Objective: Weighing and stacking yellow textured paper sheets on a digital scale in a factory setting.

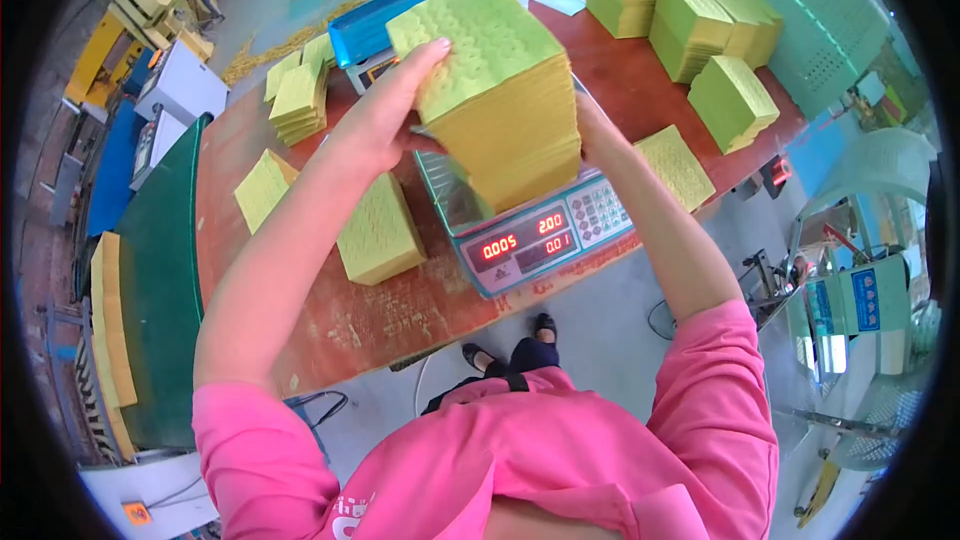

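I hold a tall, thick stack of yellow paper sheets (510,130), with a pattern of small marks pressed into its top, between both hands. My left hand (395,105) grips its left side, the thumb lying along the upper edge. My right hand (597,132) is against the right side, and its fingers are hidden behind the stack. Below the stack is a digital weighing scale (545,240) with a lit red display and a keypad; whether the stack touches its pan cannot be made out. A shorter yellow paper stack (380,235) lies left of the scale.
More yellow stacks stand at the table's far right (690,30), with one paper stack (675,165) beside my right forearm. At the far left are a blue tray (385,18) and small paper bundles (300,100). Machinery (870,300) is right of the red table (340,340).
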Tool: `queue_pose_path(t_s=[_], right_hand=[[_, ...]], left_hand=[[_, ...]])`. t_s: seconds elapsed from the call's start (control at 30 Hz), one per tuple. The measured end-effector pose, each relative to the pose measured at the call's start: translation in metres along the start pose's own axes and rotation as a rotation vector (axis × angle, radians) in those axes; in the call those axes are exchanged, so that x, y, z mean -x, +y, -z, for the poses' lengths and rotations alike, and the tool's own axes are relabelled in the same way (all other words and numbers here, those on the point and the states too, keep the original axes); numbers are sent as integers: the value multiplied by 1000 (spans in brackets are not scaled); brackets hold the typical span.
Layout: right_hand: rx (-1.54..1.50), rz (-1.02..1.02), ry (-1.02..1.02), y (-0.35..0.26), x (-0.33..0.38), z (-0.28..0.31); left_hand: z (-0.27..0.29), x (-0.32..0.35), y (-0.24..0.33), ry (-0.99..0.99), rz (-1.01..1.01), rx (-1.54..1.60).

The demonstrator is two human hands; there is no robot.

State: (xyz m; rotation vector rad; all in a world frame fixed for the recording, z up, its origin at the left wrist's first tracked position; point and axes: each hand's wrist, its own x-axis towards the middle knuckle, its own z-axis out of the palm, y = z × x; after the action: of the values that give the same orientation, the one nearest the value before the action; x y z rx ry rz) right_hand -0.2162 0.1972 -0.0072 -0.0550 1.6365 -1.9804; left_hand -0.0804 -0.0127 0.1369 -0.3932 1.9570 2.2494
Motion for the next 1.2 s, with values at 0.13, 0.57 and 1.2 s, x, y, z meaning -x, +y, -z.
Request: queue_pose_path(t_s=[0.13, 0.57, 1.2], right_hand=[[29, 131, 59, -14, 11, 0], [520, 101, -278, 11, 184, 141], [280, -162, -308, 81, 222, 139]], left_hand=[[-7, -35, -2, 99, -90, -210], [-59, 43, 8, 525, -517, -326], [-59, 102, -10, 480, -684, -583]])
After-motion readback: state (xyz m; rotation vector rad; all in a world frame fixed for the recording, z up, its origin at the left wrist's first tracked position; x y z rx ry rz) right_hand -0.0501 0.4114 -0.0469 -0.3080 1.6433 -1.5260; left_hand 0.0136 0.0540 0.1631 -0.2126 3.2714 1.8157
